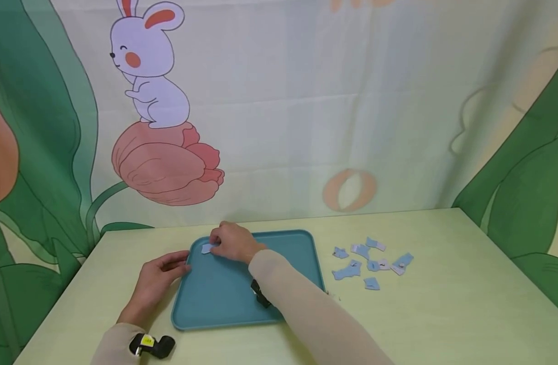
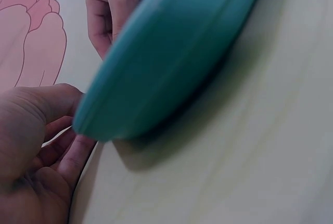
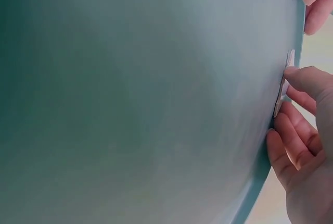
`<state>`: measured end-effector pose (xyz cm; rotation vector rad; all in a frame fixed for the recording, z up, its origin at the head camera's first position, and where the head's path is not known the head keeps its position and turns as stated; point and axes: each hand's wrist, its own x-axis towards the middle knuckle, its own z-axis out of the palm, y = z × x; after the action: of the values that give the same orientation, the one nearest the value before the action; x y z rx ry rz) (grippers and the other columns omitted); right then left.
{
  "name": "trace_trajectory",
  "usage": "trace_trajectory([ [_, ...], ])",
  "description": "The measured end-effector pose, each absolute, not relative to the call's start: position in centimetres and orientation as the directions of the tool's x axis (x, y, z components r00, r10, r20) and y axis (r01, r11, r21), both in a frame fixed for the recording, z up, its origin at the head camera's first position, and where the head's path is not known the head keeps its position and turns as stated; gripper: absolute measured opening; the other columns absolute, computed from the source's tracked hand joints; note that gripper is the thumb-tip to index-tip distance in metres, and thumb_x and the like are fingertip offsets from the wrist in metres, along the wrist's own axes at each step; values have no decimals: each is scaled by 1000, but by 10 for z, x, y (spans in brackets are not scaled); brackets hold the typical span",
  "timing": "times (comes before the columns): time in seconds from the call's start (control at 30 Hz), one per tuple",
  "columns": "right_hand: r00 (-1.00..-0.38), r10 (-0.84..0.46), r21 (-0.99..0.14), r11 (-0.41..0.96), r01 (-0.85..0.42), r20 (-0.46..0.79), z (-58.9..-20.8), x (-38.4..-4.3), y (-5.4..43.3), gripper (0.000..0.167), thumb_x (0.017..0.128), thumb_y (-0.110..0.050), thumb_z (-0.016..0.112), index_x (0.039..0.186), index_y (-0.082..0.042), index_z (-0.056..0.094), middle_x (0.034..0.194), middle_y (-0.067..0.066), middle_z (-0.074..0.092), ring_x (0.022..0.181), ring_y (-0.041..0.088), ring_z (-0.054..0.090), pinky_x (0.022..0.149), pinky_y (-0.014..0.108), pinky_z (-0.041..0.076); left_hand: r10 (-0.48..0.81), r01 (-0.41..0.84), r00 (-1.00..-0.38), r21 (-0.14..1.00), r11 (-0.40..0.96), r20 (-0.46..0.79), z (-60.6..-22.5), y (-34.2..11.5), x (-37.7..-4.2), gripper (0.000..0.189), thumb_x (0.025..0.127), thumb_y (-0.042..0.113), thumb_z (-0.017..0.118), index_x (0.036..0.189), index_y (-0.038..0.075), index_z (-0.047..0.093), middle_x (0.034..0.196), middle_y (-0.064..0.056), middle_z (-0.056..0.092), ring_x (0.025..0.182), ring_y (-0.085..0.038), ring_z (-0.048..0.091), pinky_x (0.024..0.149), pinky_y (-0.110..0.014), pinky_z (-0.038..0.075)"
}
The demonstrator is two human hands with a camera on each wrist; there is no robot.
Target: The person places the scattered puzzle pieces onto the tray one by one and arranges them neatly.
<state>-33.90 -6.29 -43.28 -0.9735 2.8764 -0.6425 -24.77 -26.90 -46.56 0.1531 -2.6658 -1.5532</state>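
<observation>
Pale sleeves [image 1: 324, 317] span the near side of the table [image 1: 457, 299], the left hand [image 1: 154, 280] pinching the tray [image 1: 210, 299] by its left rim, probably to steady it. Loose blue pieces [image 1: 346, 271] lie off its right edge — apparently kept within reach — while, at the far left corner, the right hand [image 1: 235, 242] clamps one piece [image 1: 206, 248] between thumb and fingers, likely for control.

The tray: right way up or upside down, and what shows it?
Right way up. In the head view, the tray shows its inner face, ringed by a raised rim.
</observation>
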Motion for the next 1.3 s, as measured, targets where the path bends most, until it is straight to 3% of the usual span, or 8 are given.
trace_trajectory([
  [0.73,-799,-592,-386,716,-582,108,-430,-337,-63,21,101,-29,77,116,-15,81,99,-3,64,87,10,59,80,21,53,-115,-54,-993,887,458,0,-464,-268,-248,46,104,9,70,146,-4,60,140,-25,64,126,-38,64,102,-35,56],
  [1.0,-791,-596,-508,642,-574,140,-426,-332,-51,25,100,-24,77,121,-10,78,109,1,71,100,13,66,89,23,55,-111,-58,-994,888,456,-8,-465,-269,-248,46,104,10,70,147,-3,60,141,-24,64,126,-37,63,102,-35,55],
  [1.3,-817,-538,-659,542,-522,205,-421,-325,-26,27,99,-19,77,122,-5,76,112,6,71,100,16,63,88,23,54,-117,-74,-993,885,460,-22,-466,-269,-248,46,104,10,69,147,-2,60,142,-24,63,127,-38,62,104,-38,55],
])
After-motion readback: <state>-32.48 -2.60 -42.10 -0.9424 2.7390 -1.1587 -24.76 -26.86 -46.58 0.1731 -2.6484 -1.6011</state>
